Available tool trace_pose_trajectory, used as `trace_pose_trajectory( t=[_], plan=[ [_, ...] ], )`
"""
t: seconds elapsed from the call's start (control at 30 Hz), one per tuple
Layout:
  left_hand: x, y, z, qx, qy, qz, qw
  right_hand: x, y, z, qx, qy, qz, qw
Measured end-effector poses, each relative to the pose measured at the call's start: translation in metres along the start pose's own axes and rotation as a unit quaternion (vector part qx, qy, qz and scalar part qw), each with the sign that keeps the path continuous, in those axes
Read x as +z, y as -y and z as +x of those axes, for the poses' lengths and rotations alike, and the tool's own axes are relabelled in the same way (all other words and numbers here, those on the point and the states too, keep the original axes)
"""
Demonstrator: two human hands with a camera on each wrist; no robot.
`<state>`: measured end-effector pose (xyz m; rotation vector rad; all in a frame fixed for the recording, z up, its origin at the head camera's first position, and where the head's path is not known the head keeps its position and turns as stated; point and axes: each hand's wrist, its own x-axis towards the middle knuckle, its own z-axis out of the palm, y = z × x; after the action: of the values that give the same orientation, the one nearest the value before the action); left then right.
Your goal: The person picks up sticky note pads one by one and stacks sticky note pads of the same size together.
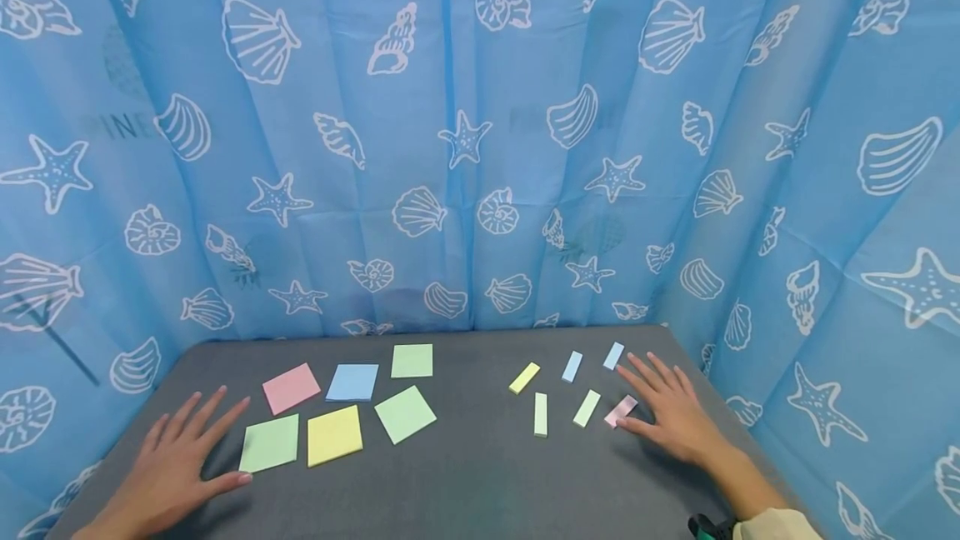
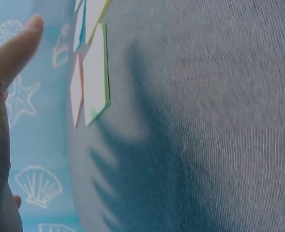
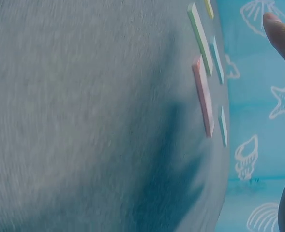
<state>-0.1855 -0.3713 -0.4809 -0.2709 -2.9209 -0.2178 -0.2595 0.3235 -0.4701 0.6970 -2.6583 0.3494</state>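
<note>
My left hand (image 1: 176, 457) is held above the table with fingers spread, holding nothing, its shadow falling on the cloth. Nearest to it lies a green square sticky note pad (image 1: 270, 444); around that are a pink pad (image 1: 291, 388), a blue pad (image 1: 352, 382), a yellow pad (image 1: 334, 436) and two more green ones. On the right, my right hand (image 1: 671, 411) also hovers with spread fingers and holds nothing. Its thumb is close to a pink narrow sticky note strip pad (image 1: 621, 411). Green (image 3: 200, 38), blue (image 1: 572, 367) and yellow (image 1: 524, 377) strip pads lie nearby.
Dark grey cloth covers the table (image 1: 480, 482). A blue curtain (image 1: 465, 165) with white shell prints hangs along the back and sides. A dark band (image 1: 708, 527) shows at the right wrist, by a pale sleeve (image 1: 776, 526).
</note>
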Motion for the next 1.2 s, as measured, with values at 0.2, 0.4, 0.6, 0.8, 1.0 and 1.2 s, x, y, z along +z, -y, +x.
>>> trace_pose_trajectory(
  t=[0.2, 0.4, 0.6, 0.8, 1.0, 1.2],
  plan=[
    [-0.004, -0.014, 0.005, 0.020, -0.016, -0.005, 0.9997, 0.003, 0.010, 0.008, -0.018, -0.015, 0.010, 1.000],
    [-0.010, -0.031, 0.009, 0.037, -0.046, -0.025, 0.9979, 0.006, 0.020, 0.015, -0.037, -0.034, 0.024, 0.998],
    [-0.010, -0.050, 0.012, 0.028, -0.042, -0.053, 0.9973, 0.011, 0.032, 0.021, -0.047, -0.041, 0.039, 0.997],
    [-0.008, -0.063, 0.012, 0.007, -0.041, -0.086, 0.9954, 0.017, 0.045, 0.026, -0.056, -0.062, 0.067, 0.994],
    [-0.006, -0.076, 0.013, -0.022, -0.050, -0.166, 0.9847, 0.026, 0.059, 0.028, -0.062, -0.094, 0.120, 0.986],
    [-0.004, -0.092, 0.015, -0.046, -0.062, -0.258, 0.9631, 0.034, 0.076, 0.029, -0.048, -0.120, 0.169, 0.977]
  ],
)
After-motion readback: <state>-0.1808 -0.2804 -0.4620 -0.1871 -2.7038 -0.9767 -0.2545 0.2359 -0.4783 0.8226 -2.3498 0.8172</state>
